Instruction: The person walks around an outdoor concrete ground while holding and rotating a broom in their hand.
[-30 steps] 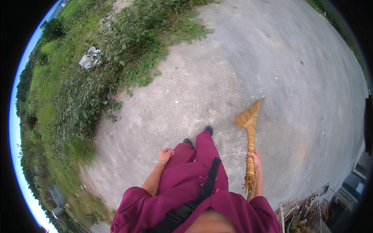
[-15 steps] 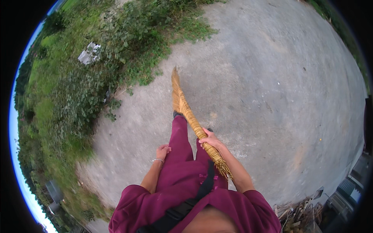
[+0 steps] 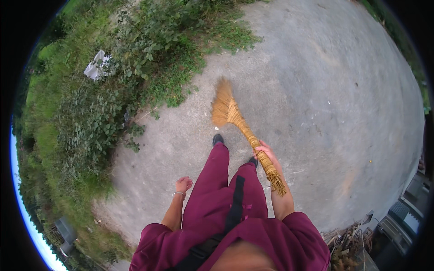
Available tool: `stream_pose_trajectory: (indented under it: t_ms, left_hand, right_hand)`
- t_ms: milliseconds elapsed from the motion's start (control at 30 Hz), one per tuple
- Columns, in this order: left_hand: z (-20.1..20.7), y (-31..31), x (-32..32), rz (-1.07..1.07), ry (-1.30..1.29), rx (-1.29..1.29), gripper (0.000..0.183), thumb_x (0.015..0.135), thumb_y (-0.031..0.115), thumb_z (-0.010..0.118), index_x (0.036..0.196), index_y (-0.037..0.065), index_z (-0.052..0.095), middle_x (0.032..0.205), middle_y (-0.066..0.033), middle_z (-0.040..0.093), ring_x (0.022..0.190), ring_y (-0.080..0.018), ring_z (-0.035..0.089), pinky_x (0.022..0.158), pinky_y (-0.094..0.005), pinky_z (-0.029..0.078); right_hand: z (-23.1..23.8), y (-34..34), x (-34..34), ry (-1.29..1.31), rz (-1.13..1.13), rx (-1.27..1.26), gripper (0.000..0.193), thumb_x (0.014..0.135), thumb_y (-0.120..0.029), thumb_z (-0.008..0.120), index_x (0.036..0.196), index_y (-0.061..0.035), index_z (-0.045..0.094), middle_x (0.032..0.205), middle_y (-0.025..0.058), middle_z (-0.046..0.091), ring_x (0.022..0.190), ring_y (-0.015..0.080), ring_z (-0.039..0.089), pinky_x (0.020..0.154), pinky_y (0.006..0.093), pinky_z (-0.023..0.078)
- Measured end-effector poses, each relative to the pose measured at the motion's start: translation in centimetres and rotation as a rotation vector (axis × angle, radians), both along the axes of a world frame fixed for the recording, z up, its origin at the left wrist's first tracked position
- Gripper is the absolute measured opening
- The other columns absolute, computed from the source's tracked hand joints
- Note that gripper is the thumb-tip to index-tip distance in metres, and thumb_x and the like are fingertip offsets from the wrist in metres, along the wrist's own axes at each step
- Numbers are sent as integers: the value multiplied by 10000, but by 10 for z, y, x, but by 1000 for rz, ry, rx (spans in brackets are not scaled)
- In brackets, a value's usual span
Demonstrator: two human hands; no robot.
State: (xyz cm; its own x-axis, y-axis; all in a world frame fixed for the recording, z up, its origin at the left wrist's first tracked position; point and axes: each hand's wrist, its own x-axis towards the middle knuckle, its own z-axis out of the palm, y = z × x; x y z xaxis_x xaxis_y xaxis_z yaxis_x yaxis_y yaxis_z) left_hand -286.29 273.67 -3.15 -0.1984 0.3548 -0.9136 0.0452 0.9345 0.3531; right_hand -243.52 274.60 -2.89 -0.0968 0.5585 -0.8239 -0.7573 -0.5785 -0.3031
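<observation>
My right hand (image 3: 266,152) is wrapped round the bound handle of a straw broom (image 3: 244,128), below its flared head. The golden bristles spread to the left over the concrete ahead of my shoes, slightly blurred. Behind my grip, the frayed stalk ends of the handle lie over my right forearm. Beside my left thigh hangs my left hand (image 3: 184,184), holding nothing, with its fingers loosely curled and a bracelet at the wrist. Near the lower edge of the bristles lies a small white scrap (image 3: 216,128).
Grey concrete (image 3: 316,135) stretches ahead and to the right. Bushes and weeds (image 3: 95,113) border it on the left, with a white crumpled sheet (image 3: 96,65) caught among them. A pile of sticks (image 3: 348,244) lies at the lower right. My dark shoes (image 3: 218,138) stand apart.
My right hand and the broom have moved to the right. The broom head has turned, showing its bristles more broadly, and my left shoe and the white scrap are now uncovered. My left hand has shifted slightly left from my thigh.
</observation>
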Motion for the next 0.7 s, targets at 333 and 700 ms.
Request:
stream_pose_trajectory:
  t_ms: [333, 700]
  left_hand:
    - [-14, 47, 8, -93, -109, -8, 223, 799, 110, 482, 996, 18, 532, 788, -95, 603, 671, -167, 585, 580, -263, 483]
    - [-15, 70, -15, -60, -65, -18, 225, 796, 88, 481, 998, 5, 531, 770, -100, 600, 658, -169, 586, 561, -261, 486]
  right_hand:
    - [34, 49, -86, -131, 450, 55, 697, 677, 8, 578, 1304, -102, 295, 676, 90, 538, 520, 169, 544, 464, 279, 458]
    - [26, 44, -38, -160, 135, -2, 766, 657, 35, 596, 1328, -95, 250, 721, 114, 544, 517, 182, 550, 434, 297, 468]
